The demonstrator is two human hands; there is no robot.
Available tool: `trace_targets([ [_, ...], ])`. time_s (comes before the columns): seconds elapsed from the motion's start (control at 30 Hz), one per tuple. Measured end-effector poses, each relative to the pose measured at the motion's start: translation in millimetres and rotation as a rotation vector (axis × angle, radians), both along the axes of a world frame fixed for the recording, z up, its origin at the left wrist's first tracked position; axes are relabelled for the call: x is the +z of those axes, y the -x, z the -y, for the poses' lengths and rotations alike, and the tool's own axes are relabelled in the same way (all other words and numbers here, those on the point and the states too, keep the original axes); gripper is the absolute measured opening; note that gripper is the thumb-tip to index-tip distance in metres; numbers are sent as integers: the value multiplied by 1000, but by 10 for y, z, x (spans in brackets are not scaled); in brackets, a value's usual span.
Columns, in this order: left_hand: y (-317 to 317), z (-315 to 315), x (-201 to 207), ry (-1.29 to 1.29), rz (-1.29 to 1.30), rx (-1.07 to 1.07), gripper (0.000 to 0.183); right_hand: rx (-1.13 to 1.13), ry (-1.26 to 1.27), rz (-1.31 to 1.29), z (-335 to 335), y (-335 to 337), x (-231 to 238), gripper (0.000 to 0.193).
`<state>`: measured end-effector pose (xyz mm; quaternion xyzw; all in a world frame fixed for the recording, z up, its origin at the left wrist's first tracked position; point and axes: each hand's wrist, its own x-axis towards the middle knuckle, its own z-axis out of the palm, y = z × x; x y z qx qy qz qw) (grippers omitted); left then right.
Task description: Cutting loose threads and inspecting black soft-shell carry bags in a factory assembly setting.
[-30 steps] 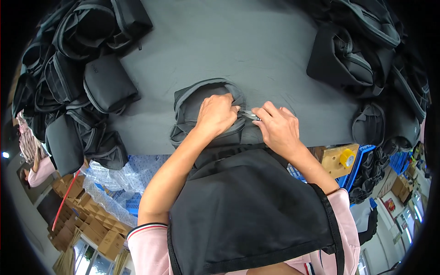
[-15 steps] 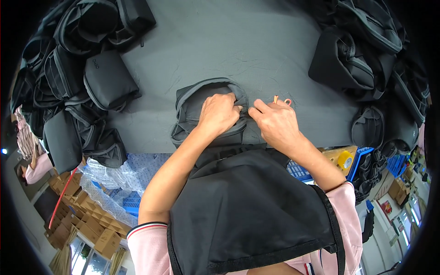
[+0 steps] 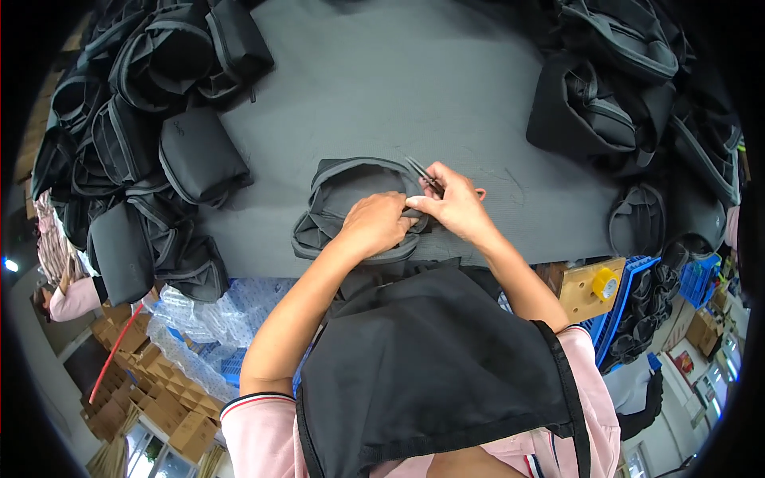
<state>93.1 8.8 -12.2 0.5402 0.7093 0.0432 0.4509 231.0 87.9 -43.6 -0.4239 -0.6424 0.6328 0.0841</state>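
Note:
A dark grey zip pouch (image 3: 331,179) lies unzipped on the table, its opening facing up. My left hand (image 3: 374,223) reaches over its near side, fingers closed on the right part of the rim. Just right of it, my right hand (image 3: 458,209) is closed around small thread snips (image 3: 416,169). Their dark pointed blades stick out up and left past my fingers, and a bit of orange handle shows behind the hand. My right thumb and fingertips come close to the pouch rim beside my left fingers. Whether the thumb touches the fabric I cannot tell.
Dark pouches (image 3: 203,155) are heaped along the left of the grey table (image 3: 382,88), with more pouches (image 3: 598,111) on the right. Loose threads lie on the cloth. Below the near edge are bubble wrap (image 3: 215,311), a blue crate (image 3: 621,307) and yellow tape (image 3: 605,283).
My right hand has turned and moved left towards the pouch rim, so the snips' blades now show pointing up and left. My left hand stays on the pouch, which sits slightly lower in view.

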Motion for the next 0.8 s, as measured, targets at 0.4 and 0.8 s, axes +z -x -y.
trace_targets([
  [0.4,-246,-153,92,-175,-105,-54,30,-394,-28,-232,162,-40,114,20],
  [0.8,208,112,456,27,897,358,42,-142,-332,-249,178,-427,592,26],
])
